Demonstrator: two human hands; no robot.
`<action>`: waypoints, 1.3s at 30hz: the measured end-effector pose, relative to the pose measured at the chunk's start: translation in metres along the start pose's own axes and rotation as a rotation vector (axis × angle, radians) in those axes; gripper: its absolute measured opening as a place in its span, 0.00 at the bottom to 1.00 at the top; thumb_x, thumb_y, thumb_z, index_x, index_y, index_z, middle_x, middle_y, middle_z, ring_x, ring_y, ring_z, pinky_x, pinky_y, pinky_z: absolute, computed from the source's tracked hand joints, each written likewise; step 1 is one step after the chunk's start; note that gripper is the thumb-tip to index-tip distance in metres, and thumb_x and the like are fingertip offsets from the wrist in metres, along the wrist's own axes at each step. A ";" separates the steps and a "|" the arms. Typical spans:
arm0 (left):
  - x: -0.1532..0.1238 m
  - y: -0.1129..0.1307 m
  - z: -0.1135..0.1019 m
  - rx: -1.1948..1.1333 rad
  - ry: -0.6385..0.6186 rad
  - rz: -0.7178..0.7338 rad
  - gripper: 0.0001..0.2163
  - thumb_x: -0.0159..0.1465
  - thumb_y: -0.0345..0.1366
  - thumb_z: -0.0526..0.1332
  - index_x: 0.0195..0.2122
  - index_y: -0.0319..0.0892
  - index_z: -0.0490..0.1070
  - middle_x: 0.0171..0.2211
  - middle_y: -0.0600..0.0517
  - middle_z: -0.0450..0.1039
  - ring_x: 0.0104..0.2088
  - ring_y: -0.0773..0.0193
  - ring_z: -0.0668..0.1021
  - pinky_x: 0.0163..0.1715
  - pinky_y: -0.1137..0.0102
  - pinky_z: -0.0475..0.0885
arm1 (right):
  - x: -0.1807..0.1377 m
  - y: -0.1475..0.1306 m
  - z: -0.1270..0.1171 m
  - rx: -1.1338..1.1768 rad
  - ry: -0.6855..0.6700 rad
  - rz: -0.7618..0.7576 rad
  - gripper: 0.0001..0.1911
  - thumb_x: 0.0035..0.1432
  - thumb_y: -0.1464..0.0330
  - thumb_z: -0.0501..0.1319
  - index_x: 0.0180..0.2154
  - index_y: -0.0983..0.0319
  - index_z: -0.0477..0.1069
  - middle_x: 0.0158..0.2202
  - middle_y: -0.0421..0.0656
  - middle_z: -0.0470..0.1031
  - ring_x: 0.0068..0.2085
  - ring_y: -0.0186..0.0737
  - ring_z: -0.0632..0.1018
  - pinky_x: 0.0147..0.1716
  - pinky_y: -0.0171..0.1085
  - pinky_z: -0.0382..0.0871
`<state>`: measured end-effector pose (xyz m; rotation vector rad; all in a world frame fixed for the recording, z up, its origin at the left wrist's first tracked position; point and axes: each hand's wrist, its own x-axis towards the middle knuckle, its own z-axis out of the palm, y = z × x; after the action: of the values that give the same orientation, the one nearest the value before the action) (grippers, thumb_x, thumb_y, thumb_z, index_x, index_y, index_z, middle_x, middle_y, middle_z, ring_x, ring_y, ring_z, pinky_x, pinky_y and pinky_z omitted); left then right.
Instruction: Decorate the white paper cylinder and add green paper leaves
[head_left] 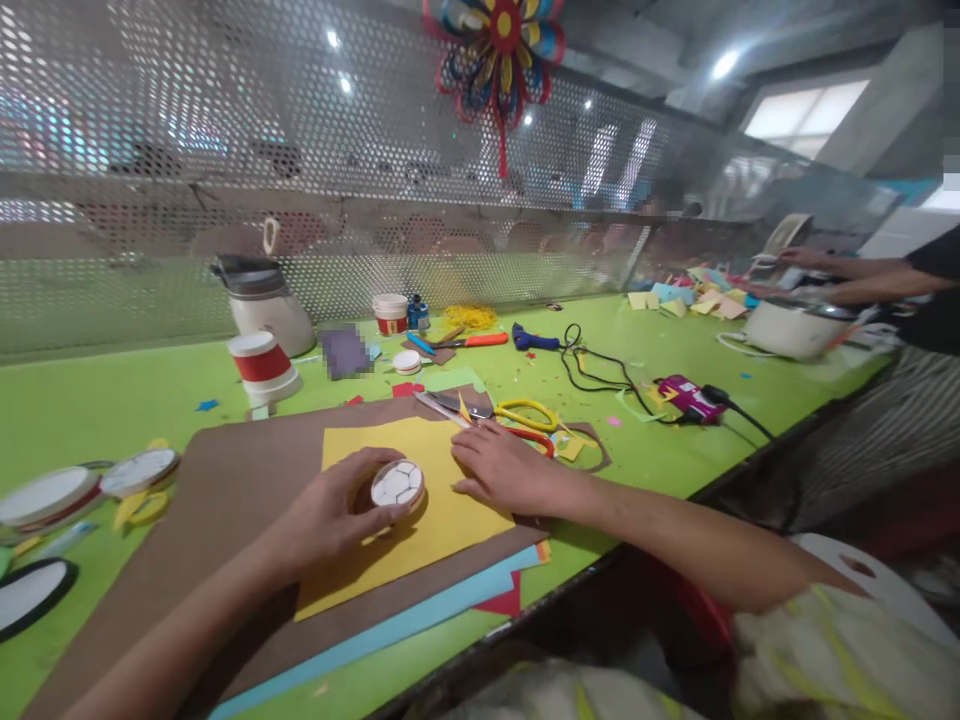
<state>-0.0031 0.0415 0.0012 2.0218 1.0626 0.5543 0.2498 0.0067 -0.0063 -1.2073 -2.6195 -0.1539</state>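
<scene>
My left hand (352, 505) grips a small round piece (397, 484) by its side, thumb in front and fingers behind. Its white top carries black lines like a football. Under it lies a yellow sheet of paper (427, 545), on top of brown sheets (225, 480). My right hand (502, 465) rests palm down on the yellow sheet's right part, fingers stretched out, holding nothing. Just beyond those fingers are scissors with yellow handles (529, 412) and another pair with red handles (536, 440), partly hidden by the hand.
A light blue sheet (405, 615) sticks out below the brown ones. White discs (49, 497) lie at left. Behind stand a red-and-white paper cup (262, 365), a kettle (266, 305) and a blue glue gun (534, 338) with a black cord. Another person's arms (855, 275) reach over a pot (795, 325).
</scene>
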 end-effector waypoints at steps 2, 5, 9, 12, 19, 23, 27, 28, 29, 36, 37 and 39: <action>0.000 0.000 0.000 -0.013 -0.006 0.006 0.24 0.53 0.47 0.66 0.48 0.43 0.69 0.46 0.43 0.76 0.45 0.47 0.78 0.45 0.56 0.73 | -0.019 -0.002 -0.007 0.020 0.032 0.023 0.13 0.62 0.62 0.58 0.39 0.66 0.70 0.43 0.51 0.75 0.48 0.48 0.73 0.54 0.49 0.62; 0.001 0.002 -0.001 0.001 0.017 -0.007 0.24 0.52 0.48 0.66 0.47 0.43 0.70 0.44 0.44 0.77 0.43 0.47 0.78 0.44 0.57 0.74 | -0.025 -0.007 -0.011 0.032 0.113 0.026 0.12 0.64 0.64 0.55 0.43 0.66 0.70 0.48 0.51 0.74 0.52 0.47 0.71 0.56 0.47 0.60; 0.001 0.008 -0.002 0.045 0.021 -0.026 0.24 0.52 0.50 0.65 0.46 0.42 0.70 0.45 0.44 0.76 0.44 0.47 0.77 0.44 0.59 0.73 | 0.011 -0.006 -0.001 0.012 0.105 -0.047 0.14 0.65 0.66 0.53 0.48 0.68 0.67 0.54 0.53 0.70 0.58 0.49 0.66 0.57 0.48 0.59; 0.000 0.011 -0.002 0.050 0.002 -0.034 0.25 0.53 0.51 0.64 0.47 0.42 0.69 0.45 0.44 0.76 0.44 0.48 0.77 0.44 0.60 0.73 | 0.025 -0.002 0.005 -0.020 0.005 -0.046 0.14 0.64 0.63 0.55 0.45 0.67 0.68 0.50 0.54 0.71 0.58 0.51 0.66 0.56 0.53 0.58; 0.001 0.008 -0.001 -0.008 -0.014 -0.041 0.24 0.53 0.51 0.65 0.46 0.41 0.69 0.44 0.44 0.77 0.43 0.49 0.78 0.43 0.62 0.74 | -0.026 -0.001 -0.014 0.003 0.086 0.108 0.15 0.64 0.62 0.56 0.42 0.67 0.70 0.41 0.53 0.77 0.58 0.53 0.66 0.58 0.53 0.54; 0.002 0.008 -0.002 0.038 0.008 -0.022 0.25 0.53 0.52 0.64 0.46 0.40 0.70 0.45 0.44 0.77 0.44 0.49 0.78 0.43 0.62 0.74 | -0.009 -0.002 -0.009 0.091 0.141 0.037 0.17 0.65 0.64 0.54 0.50 0.68 0.67 0.51 0.52 0.73 0.58 0.48 0.66 0.58 0.47 0.57; 0.001 0.010 -0.002 0.189 -0.009 0.028 0.25 0.56 0.52 0.61 0.49 0.40 0.68 0.46 0.43 0.76 0.44 0.50 0.78 0.43 0.63 0.73 | 0.020 0.004 0.000 0.044 -0.004 -0.042 0.17 0.64 0.62 0.55 0.48 0.67 0.68 0.51 0.56 0.72 0.61 0.54 0.62 0.57 0.57 0.53; 0.000 0.010 -0.002 0.230 -0.015 0.043 0.25 0.56 0.51 0.61 0.49 0.40 0.68 0.47 0.42 0.75 0.44 0.50 0.78 0.43 0.62 0.73 | 0.021 0.008 -0.001 0.040 -0.020 -0.037 0.15 0.64 0.62 0.55 0.45 0.67 0.69 0.49 0.56 0.74 0.61 0.54 0.63 0.57 0.58 0.53; -0.001 0.009 -0.002 0.267 -0.020 0.058 0.25 0.56 0.51 0.61 0.50 0.40 0.67 0.48 0.42 0.75 0.45 0.50 0.77 0.44 0.62 0.73 | 0.018 0.013 -0.006 0.052 -0.010 -0.020 0.14 0.64 0.63 0.55 0.43 0.67 0.70 0.46 0.55 0.76 0.59 0.54 0.66 0.56 0.57 0.54; -0.005 0.012 0.006 0.450 -0.037 0.215 0.25 0.58 0.49 0.60 0.53 0.42 0.65 0.54 0.41 0.69 0.53 0.48 0.71 0.51 0.58 0.67 | -0.013 0.038 -0.049 0.323 0.272 0.234 0.13 0.65 0.68 0.53 0.42 0.64 0.74 0.42 0.48 0.79 0.42 0.41 0.78 0.45 0.39 0.68; -0.006 0.014 0.008 0.457 -0.038 0.222 0.24 0.58 0.48 0.60 0.54 0.43 0.64 0.55 0.41 0.68 0.54 0.48 0.70 0.52 0.58 0.67 | -0.011 0.038 -0.047 0.337 0.252 0.208 0.13 0.65 0.68 0.53 0.44 0.65 0.74 0.43 0.48 0.79 0.44 0.41 0.77 0.46 0.39 0.68; -0.008 0.018 0.013 0.444 -0.038 0.234 0.24 0.59 0.47 0.60 0.54 0.44 0.64 0.56 0.42 0.67 0.55 0.49 0.70 0.51 0.59 0.67 | -0.002 0.037 -0.037 0.339 0.174 0.117 0.14 0.64 0.69 0.53 0.48 0.66 0.72 0.46 0.49 0.77 0.48 0.43 0.75 0.49 0.41 0.66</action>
<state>0.0102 0.0224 0.0076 2.5576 0.9958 0.4199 0.2862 0.0218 0.0284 -1.1637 -2.3012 0.1920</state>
